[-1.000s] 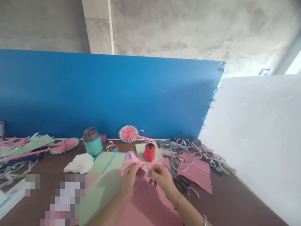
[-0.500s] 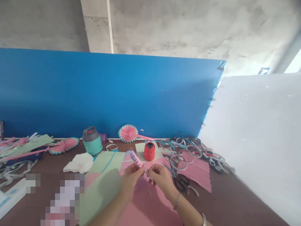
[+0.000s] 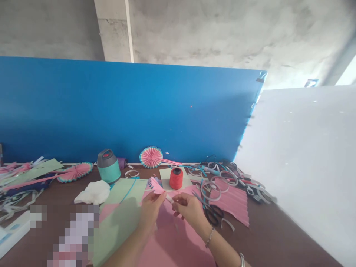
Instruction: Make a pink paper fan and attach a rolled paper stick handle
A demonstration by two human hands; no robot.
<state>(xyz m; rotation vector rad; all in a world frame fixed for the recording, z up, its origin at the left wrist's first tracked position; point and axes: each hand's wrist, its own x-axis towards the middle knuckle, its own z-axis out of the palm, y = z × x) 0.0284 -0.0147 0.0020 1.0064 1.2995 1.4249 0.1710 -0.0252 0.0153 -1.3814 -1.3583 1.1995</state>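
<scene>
My left hand [image 3: 150, 209] is closed, pinching a pleated pink paper fan [image 3: 154, 184] with a blue-edged end that points up and away. A short whitish strip [image 3: 169, 199] sticks out from the fan's near end toward my right hand [image 3: 189, 209]. The fingertips of that hand are pinched at the strip's lower end. Both hands hover over a large pink paper sheet [image 3: 178, 248]. Just beyond them stands a red thread spool [image 3: 176, 179]. Black-handled scissors [image 3: 213, 215] lie right of my right hand.
Pale green paper [image 3: 119, 215] lies on the left, near a white tissue [image 3: 93, 192] and a teal container [image 3: 108, 168]. A finished pink fan [image 3: 151, 157] leans against the blue partition [image 3: 167, 111]. Tape rings [image 3: 211, 191] and pleated pink paper [image 3: 233, 204] are at right.
The fan has swung a little left and opened wider at its blue-edged end. My hands have moved slightly apart, and more of the whitish strip shows between them.
</scene>
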